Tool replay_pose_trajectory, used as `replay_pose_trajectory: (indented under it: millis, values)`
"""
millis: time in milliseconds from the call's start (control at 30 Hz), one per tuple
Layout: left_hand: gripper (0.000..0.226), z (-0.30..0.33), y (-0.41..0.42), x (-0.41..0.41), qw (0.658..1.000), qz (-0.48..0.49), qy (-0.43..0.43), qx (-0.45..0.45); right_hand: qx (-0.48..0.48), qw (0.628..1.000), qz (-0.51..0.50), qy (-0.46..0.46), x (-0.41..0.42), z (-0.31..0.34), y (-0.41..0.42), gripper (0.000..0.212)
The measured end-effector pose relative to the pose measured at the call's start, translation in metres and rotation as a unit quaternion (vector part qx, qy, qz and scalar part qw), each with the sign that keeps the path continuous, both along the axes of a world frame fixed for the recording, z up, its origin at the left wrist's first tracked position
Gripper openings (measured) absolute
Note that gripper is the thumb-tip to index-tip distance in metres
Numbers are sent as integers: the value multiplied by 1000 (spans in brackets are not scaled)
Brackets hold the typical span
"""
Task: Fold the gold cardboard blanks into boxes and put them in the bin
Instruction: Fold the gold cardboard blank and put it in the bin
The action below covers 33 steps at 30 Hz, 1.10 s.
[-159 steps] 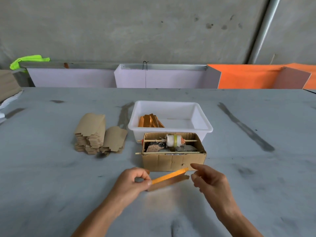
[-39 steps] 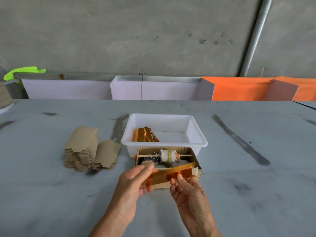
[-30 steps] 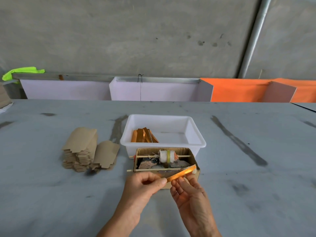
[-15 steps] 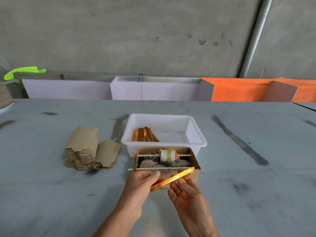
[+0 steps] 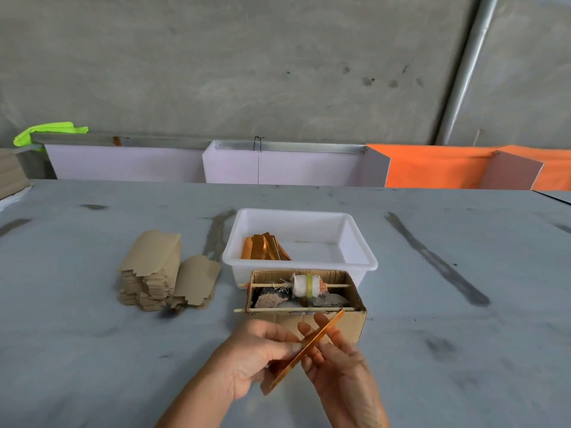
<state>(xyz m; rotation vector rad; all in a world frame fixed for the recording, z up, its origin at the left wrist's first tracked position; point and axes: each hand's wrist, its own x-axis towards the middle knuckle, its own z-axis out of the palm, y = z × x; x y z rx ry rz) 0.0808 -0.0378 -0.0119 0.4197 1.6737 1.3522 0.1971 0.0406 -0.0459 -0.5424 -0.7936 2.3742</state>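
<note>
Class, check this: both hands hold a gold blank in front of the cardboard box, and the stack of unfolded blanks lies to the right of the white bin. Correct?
Not quite. The head view shows the stack of unfolded blanks to the left of the white bin. The rest stands: the left hand and right hand hold the gold blank before the cardboard box.

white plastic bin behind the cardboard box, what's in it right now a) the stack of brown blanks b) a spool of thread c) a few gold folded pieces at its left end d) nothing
c: the white plastic bin holds several gold folded cardboard pieces leaning at its left end.

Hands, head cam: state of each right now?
Left hand: pinching the gold cardboard blank.
Right hand: fingers curled round the same blank, holding it.
</note>
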Motion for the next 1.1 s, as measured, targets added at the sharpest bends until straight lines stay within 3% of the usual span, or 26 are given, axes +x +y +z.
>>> replay_pose_trajectory:
  millis: [267,567,867,1100]
  values:
    - [8,-2,-1,1,995,-5,93,22,-5,999,23,23,-1,-8,-6,22]
    - [12,-4,-2,-2,990,13,132,41,7,1000,22,-11,-7,-9,-11,18]
    - [17,-7,-4,-2,981,4,187,42,46,989,26,-140,-10,-9,-10,3]
    - [12,-9,-6,-4,986,7,159,54,84,976,-31,-198,-14,-7,-11,21]
